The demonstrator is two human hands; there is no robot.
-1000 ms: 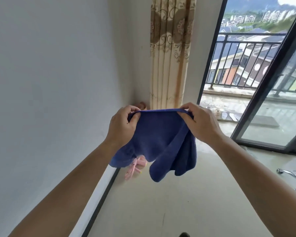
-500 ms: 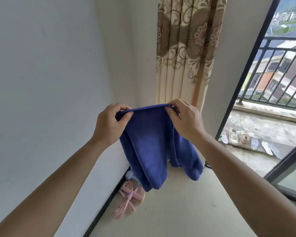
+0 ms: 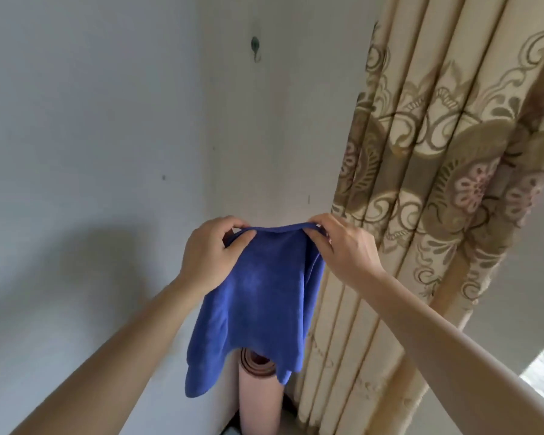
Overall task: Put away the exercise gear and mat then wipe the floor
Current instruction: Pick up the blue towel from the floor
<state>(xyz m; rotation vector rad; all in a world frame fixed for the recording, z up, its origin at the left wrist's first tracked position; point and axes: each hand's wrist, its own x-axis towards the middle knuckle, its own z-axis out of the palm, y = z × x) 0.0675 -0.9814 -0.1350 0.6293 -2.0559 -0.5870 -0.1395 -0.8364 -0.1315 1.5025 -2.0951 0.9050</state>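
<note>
- Up front, the left hand pinches one top corner of the blue cloth, thumb on the near face and the curled fingers hooked over the hem.
- The right hand pinches the other top corner the same way, its fingertips closed tight on the edge.
- Between the two hands the hem is drawn into a short, slightly arched line, held up in the air at about the middle of the view.
- Below that line the cloth hangs free in loose folds, longer on the left side, where a rounded flap drops lowest.
- Both forearms are bare and reach up from the bottom corners of the view.
- Behind the cloth's lower edge a rolled mat stands upright in the room's corner, pinkish outside with a brown spiral at its top end, partly covered by the hanging cloth.
- Just right of the mat falls a pleated cream curtain with a brown and pink flower pattern.
- High on the white wall above the hands sits a small hook, well apart from the cloth.
</note>
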